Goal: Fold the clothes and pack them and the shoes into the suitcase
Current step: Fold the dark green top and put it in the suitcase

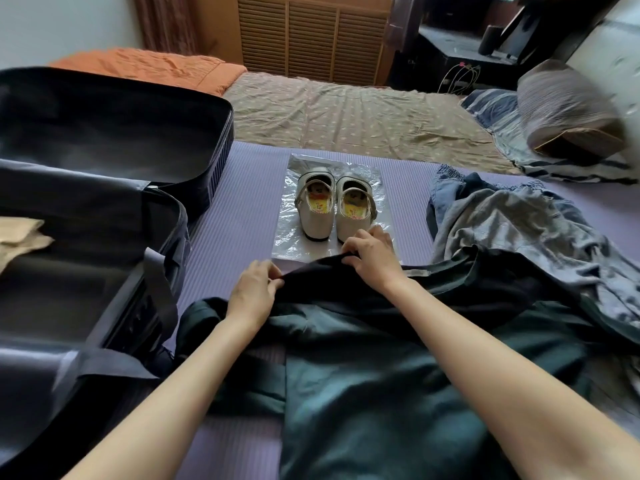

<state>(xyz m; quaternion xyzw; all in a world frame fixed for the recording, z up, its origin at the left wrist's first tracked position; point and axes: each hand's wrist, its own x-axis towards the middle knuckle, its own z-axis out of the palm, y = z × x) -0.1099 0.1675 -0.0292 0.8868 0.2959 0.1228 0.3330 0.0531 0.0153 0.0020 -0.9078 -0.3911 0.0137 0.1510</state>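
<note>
On the purple mat by a bedsheet, left hand and right hand pinch a dark, perhaps green, garment.

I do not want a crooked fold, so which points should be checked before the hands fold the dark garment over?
1. Left hand pinches the far edge of the dark garment: ok.
2. Right hand pinches the same edge: ok.
3. Dark garment lies smooth: not ok, it is wrinkled and bunched at its left side.
4. Shoes stand apart from the garment, on the plastic bag: ok.
5. Garment is free of the pile of clothes at the right: cannot tell, they touch.
6. Suitcase is open: ok.
</note>
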